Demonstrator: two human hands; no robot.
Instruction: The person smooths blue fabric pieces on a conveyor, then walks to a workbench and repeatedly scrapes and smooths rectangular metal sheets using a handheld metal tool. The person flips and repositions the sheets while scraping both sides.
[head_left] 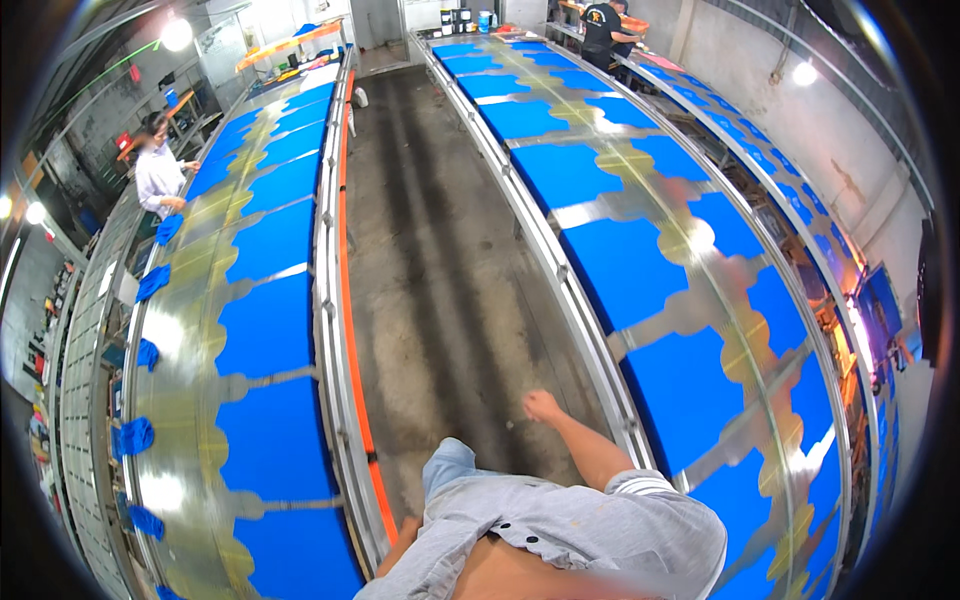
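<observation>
My right hand [540, 406] hangs over the aisle beside the right table's metal rail [628, 424], fingers loosely curled with nothing visible in them. My left hand [408, 532] is low by the left table's orange strip [384, 508], largely hidden beside my grey shirt. Blue fabric pieces [272, 440] lie flat in a row on the left table, and more blue pieces [620, 270] cover the right table, both on shiny surfaces.
A concrete aisle [430, 280] runs between the long tables. A co-worker in white [158, 175] stands at the left table's outer side, near bunched blue cloths [152, 282]. Another person in black [600, 40] is at the far right, by a further table [700, 95].
</observation>
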